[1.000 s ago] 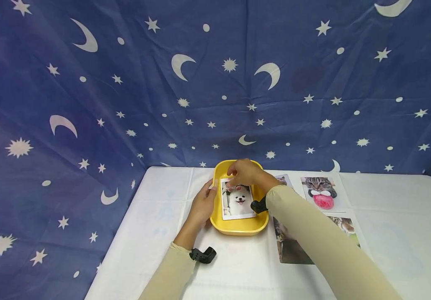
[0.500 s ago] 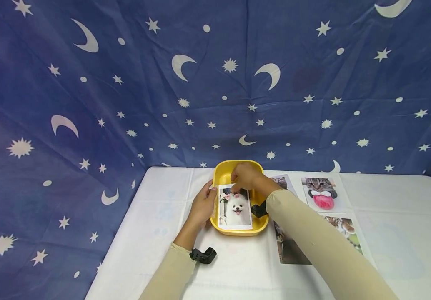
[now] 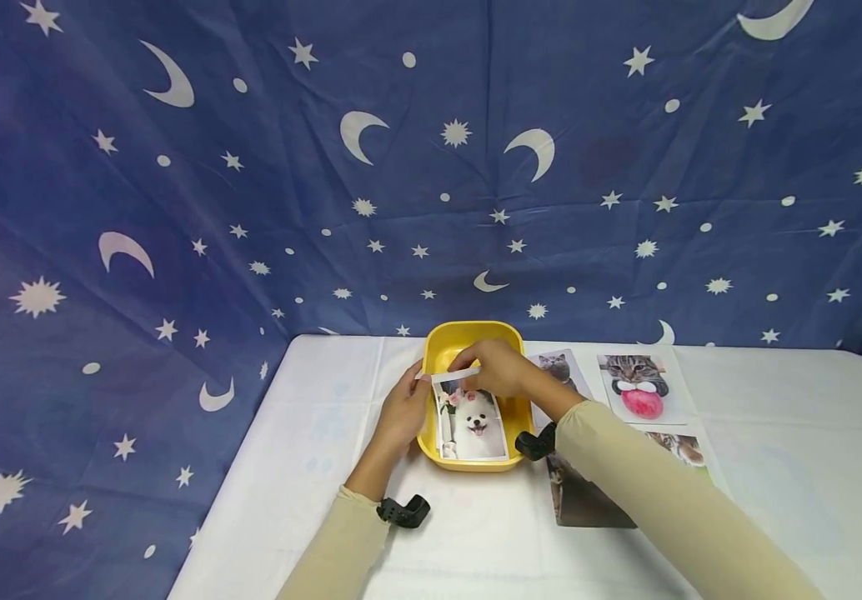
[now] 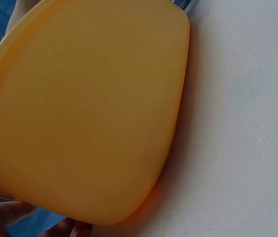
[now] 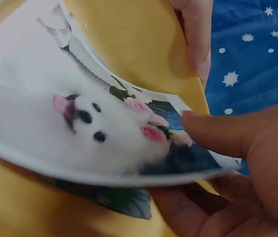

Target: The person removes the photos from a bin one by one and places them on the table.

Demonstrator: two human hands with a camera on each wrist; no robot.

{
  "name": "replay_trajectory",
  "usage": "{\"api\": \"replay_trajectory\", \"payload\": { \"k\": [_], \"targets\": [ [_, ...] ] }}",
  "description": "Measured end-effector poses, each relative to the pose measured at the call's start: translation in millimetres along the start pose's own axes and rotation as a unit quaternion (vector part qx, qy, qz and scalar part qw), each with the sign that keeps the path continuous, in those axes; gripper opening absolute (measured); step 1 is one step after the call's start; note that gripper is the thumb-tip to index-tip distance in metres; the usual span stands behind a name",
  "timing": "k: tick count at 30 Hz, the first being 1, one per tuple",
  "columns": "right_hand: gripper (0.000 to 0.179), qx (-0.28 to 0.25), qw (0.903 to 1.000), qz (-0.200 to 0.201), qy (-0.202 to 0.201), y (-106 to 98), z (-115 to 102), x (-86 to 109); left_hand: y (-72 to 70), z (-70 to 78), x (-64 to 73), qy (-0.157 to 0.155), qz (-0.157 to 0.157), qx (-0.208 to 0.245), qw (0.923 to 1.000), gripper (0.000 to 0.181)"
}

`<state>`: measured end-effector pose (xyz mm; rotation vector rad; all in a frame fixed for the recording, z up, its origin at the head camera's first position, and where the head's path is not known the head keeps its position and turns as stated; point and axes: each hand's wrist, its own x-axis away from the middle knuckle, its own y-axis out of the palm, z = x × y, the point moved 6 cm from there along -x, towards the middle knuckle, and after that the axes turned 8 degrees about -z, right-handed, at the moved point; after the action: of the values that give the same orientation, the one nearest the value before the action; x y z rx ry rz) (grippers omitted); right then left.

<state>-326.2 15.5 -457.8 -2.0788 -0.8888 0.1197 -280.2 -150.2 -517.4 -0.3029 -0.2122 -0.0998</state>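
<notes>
In the head view, a yellow plastic tray [image 3: 461,337] sits on the white-covered counter [image 3: 468,537], the white-dog photo [image 3: 476,429] inside toward six o'clock. At the tray's nine o'clock the left hand [image 3: 404,410] is clamped on its rim, apparently steadying it; the right hand [image 3: 502,368] pinches the photo's far edge. The tabby-cat photo [image 3: 639,390] lies at three o'clock on the counter. In the left wrist view, fingers [image 4: 16,211] at seven o'clock meet the tray's rim. In the right wrist view, thumb above and fingers below bow the dog photo, seemingly keeping it off the leafy picture [image 5: 124,201] beneath.
</notes>
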Motion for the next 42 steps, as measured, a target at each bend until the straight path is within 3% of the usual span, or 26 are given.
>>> {"api": "replay_trajectory", "payload": {
  "k": [6, 10, 15, 21, 26, 32, 35, 42],
  "targets": [
    [0.06, 0.042, 0.9986, -0.03, -0.013, 8, -3, 18.7, 0.9, 1.2, 0.7, 0.003, -0.005, -0.003, 1.0, 0.049],
    [0.066, 0.05, 0.9979, 0.024, -0.035, 7, -2, 27.8, 0.7, 0.1, -0.2, 0.005, -0.002, -0.008, 0.9999, 0.049],
    [0.064, -0.047, 0.9915, 0.119, -0.02, -12, 13, 53.2, 1.2, -1.7, -0.5, 0.006, 0.0, -0.01, 0.9999, 0.049],
    [0.065, -0.186, 0.967, 0.174, -0.001, -52, 43, 112.8, 0.8, -1.8, 1.5, -0.002, -0.003, -0.007, 1.0, 0.048],
    [0.064, -0.17, 0.9634, 0.207, 0.018, -81, 80, 185.4, 1.3, 0.1, 1.2, 0.002, -0.008, 0.0, 1.0, 0.048],
    [0.064, -0.13, 0.9568, 0.234, 0.113, -88, 158, 269.3, 4.8, 0.5, 1.8, -0.001, -0.011, -0.003, 0.9999, 0.048],
    [0.065, -0.128, 0.9556, 0.219, 0.15, -81, 193, 295.7, 4.4, 1.0, 2.1, -0.002, -0.008, -0.007, 0.9999, 0.048],
    [0.063, -0.168, 0.9551, 0.178, 0.167, -61, 243, 328.2, 2.0, 2.2, 3.3, -0.006, -0.001, -0.007, 1.0, 0.049]
  ]
}}
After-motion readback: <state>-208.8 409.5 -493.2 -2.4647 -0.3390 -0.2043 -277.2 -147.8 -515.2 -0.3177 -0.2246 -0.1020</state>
